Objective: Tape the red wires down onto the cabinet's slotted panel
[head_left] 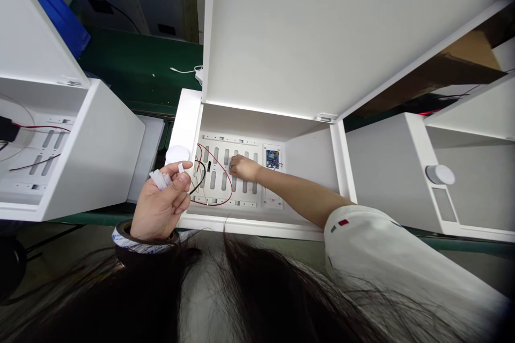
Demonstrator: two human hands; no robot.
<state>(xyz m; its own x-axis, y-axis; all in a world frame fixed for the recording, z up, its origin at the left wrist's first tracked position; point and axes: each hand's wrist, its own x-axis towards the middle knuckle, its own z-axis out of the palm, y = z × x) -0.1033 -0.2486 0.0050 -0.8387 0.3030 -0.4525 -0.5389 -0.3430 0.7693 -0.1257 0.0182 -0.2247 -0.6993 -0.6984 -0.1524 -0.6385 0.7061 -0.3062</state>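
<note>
My left hand [161,203] is raised at the front edge of an open white cabinet [185,128], shut on several small white plastic strips [160,179]. A round white disc [177,154] sits just beyond those fingers. My right hand [243,167] reaches inside, with its fingertips on a white slotted panel [245,195]. Red and black wires [215,193] loop across the panel's left part, near my left hand. To the right of my right hand is a blue circuit board [272,158]. Whether my right fingers pinch anything is hidden.
The large white cabinet door [306,32] stands raised above the opening. Similar white cabinets [92,150] [402,171] stand to each side on a green conveyor belt [140,64]. A blue bin [52,5] is at the top left, and dark hair hangs across the bottom of the view.
</note>
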